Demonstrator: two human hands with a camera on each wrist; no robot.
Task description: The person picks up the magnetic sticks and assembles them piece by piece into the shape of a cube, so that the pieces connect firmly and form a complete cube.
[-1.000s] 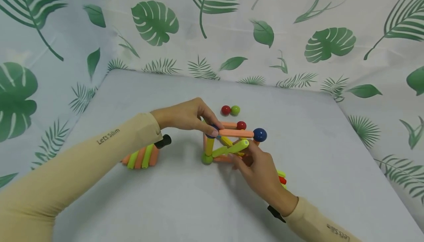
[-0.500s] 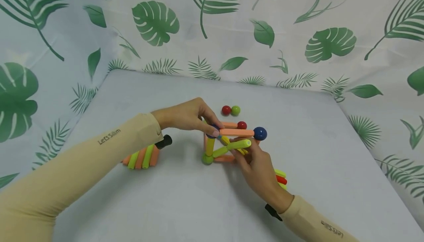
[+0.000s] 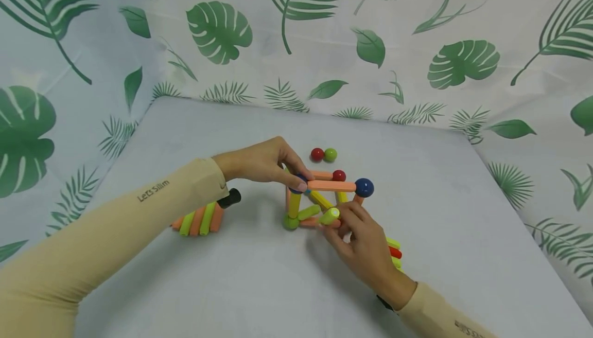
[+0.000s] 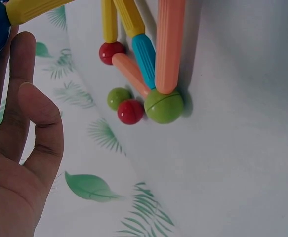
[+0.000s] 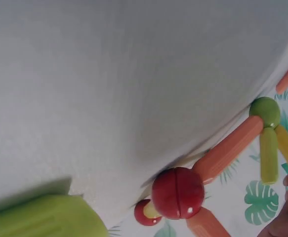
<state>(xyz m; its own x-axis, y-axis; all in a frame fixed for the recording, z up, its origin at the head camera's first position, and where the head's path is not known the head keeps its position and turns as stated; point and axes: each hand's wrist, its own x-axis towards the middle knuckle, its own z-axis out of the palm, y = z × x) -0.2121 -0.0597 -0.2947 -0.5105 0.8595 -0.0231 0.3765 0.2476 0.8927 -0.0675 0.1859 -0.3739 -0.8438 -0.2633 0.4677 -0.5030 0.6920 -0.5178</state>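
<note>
Frame (image 3: 319, 199) mostly built; left hand (image 3: 264, 163) pinches its blue ball (image 3: 298, 183) at 9 o'clock, right hand (image 3: 356, 235) grasps a green rod (image 3: 330, 216), unattached

Two balls (image 3: 323, 154) behind frame (image 3: 319, 199); rods (image 3: 198, 219) left, perhaps stacked
</note>
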